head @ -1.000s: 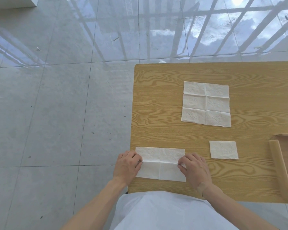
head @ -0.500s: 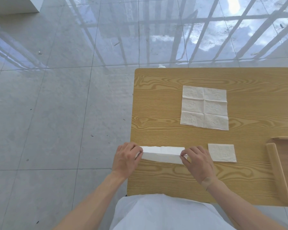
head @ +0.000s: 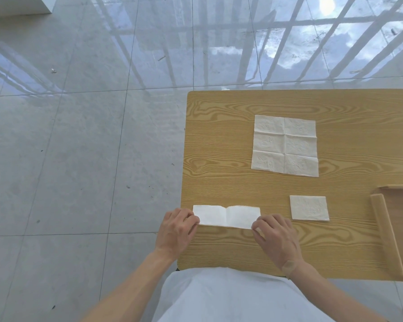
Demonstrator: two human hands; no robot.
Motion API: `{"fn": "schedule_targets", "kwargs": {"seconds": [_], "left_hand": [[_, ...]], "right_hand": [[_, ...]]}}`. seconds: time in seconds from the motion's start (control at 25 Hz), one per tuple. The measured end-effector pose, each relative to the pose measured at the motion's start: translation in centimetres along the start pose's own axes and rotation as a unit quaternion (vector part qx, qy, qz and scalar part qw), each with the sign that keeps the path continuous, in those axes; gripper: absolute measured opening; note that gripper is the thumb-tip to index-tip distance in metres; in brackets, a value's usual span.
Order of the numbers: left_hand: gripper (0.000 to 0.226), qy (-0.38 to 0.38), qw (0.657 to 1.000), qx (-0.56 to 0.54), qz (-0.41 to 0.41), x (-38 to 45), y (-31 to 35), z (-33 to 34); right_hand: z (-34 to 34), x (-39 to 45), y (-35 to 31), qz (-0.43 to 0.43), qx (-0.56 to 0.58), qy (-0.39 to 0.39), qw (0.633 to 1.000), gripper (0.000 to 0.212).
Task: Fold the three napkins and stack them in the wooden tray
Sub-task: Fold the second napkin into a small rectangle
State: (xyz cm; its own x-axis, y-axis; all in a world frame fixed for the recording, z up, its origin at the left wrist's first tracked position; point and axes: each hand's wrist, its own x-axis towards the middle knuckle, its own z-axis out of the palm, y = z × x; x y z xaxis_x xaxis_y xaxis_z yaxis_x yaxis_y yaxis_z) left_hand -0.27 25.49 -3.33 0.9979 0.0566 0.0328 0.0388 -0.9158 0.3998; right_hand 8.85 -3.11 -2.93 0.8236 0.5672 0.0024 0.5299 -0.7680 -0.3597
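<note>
Wooden tray (head: pixel 382 226) runs off the frame's right edge; only its left rim and 1 corner show.

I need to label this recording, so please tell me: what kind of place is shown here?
Probably an indoor room with large windows, not a kitchen or workshop: a glossy grey tiled floor reflecting window bars and sky, and a plain light wood-grain table with white paper napkins.

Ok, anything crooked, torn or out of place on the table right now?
Nothing stands out. The strip between the left hand and right hand is evenly folded, the folded napkin and open napkin lie flat and intact, and the tray sits square.
</note>
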Motion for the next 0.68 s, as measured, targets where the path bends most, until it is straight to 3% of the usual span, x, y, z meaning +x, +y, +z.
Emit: {"fn": "schedule_targets", "kwargs": {"seconds": [0.28,0.4,0.56,0.68], "left_hand": [[0.023,-0.052,0.998,0.017,-0.027,-1.0,-0.4,0.4],[0.019,-0.055,0.998,0.024,-0.002,-0.8,0.1,0.7],[0.053,-0.143,0.987,0.059,0.034,0.1,2.6,2.1],[0.072,-0.210,0.973,0.088,0.024,0.8,4.2,3.4]], "right_hand": [[0.6,-0.8,-0.5,0.005,-0.026,-0.052,0.998,0.021],[0.8,-0.7,-1.3,-0.003,-0.044,-0.056,0.997,0.031],[2.0,-0.1,-3.8,-0.025,-0.096,-0.135,0.986,0.062],[3.3,0.5,-5.2,0.001,-0.101,-0.168,0.981,0.071]]}}
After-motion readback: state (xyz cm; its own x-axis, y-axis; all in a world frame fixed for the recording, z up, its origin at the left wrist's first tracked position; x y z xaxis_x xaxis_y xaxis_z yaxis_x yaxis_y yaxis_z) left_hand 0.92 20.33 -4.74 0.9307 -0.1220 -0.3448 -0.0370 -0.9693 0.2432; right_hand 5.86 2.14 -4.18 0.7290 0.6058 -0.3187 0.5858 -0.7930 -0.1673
